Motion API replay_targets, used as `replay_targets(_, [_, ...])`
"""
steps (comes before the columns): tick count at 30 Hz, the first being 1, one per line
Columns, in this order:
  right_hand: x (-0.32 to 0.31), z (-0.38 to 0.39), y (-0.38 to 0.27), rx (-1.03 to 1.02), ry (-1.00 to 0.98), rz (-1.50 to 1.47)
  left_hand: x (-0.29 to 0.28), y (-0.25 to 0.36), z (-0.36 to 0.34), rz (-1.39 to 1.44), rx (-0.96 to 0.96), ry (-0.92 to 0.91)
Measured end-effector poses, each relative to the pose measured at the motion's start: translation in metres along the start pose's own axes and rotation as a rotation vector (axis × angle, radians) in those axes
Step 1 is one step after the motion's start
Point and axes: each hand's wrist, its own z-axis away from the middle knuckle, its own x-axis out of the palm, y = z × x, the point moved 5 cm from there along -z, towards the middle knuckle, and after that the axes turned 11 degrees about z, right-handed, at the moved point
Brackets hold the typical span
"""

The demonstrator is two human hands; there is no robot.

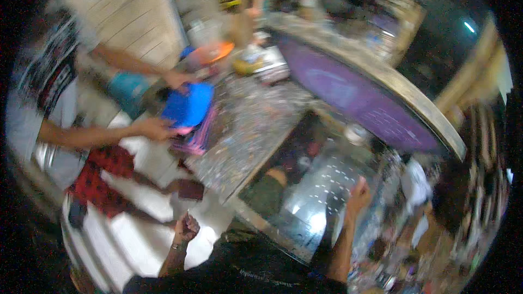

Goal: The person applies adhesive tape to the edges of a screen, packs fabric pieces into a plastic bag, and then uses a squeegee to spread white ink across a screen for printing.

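My left hand [188,227] is closed at the lower middle, raised over the pale floor. Just beyond its fingers is a dark maroon rectangular thing [190,189]; blur hides whether the hand holds it. On the right, my right hand [358,194] hovers over or beside a dark glossy panel [313,215] with rows of small white marks and bright reflections. Its fingers are smeared by motion, and I see nothing clear in them. At the left, another person's hands [158,129] hold a blue sheet [189,106] over a pink and purple stack [193,140].
A speckled worktop [245,114] runs between me and the other person. A long purple board [354,92] with a pale edge stands behind the panel. An orange bowl-like thing [215,53] sits at the far end. Blurred clutter [387,272] fills the lower right.
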Motion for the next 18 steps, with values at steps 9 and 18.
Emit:
replay_targets(9, [0.048,0.12,-0.06,-0.157,-0.148,-0.064,-0.205,-0.034,0.185,-2.294,-0.6,0.921])
replay_targets(18, [0.082,0.188,-0.076,-0.512,-0.478,-0.009,0.284,0.021,-0.101,-2.299,1.434,0.207])
